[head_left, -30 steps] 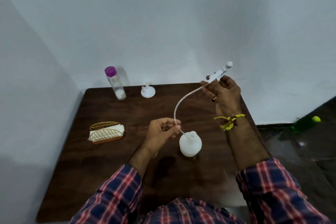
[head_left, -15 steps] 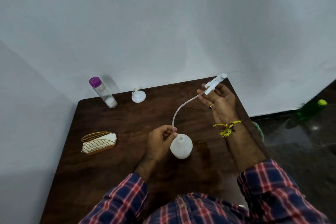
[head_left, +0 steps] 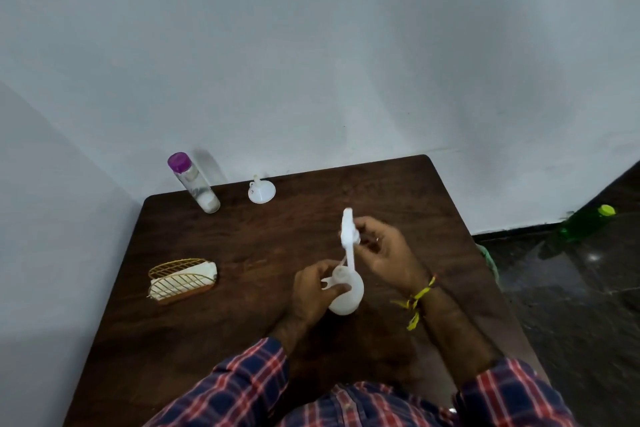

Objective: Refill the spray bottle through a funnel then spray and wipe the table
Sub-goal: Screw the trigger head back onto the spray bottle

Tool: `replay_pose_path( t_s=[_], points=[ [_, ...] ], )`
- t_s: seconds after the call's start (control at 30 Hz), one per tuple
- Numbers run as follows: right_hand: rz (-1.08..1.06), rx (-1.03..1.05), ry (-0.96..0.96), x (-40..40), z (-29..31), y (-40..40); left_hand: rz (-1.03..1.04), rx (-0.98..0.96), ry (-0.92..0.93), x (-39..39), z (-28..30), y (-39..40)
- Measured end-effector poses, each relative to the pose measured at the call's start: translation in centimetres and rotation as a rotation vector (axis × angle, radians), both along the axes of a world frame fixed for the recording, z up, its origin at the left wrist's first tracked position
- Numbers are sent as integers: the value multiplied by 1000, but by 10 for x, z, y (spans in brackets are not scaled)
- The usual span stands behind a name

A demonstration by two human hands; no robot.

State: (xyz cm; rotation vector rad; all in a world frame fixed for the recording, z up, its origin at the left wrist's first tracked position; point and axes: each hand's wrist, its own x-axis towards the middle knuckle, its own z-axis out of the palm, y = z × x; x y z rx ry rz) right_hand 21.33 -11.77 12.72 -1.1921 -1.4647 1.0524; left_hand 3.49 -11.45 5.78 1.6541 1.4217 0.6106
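Your left hand [head_left: 313, 291] grips the bottle [head_left: 346, 291] on the table [head_left: 242, 322], center frame. Your right hand [head_left: 384, 253] pinches the sprayer [head_left: 347, 229] just above its neck. Funnel [head_left: 261, 191] sits up top, capped bottle [head_left: 194, 182] left of it.

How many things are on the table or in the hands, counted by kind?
Bottles: 2, the white spray bottle and the purple-capped bottle
Spray heads: 1, the spray head
Funnels: 1, the funnel
Napkin holders: 1, the napkin holder
Total: 5
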Motion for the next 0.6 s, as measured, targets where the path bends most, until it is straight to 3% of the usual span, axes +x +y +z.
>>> replay_pose_path(
  t_s=[0.27, 0.6],
  points=[
    [56, -120, -274, -19, -53, -11, -12, -4, -62, -13, -20, 1],
    [48, -78, -349, -17, -57, -13, -63, -14, -20, -10, -18, 10]
  ],
)
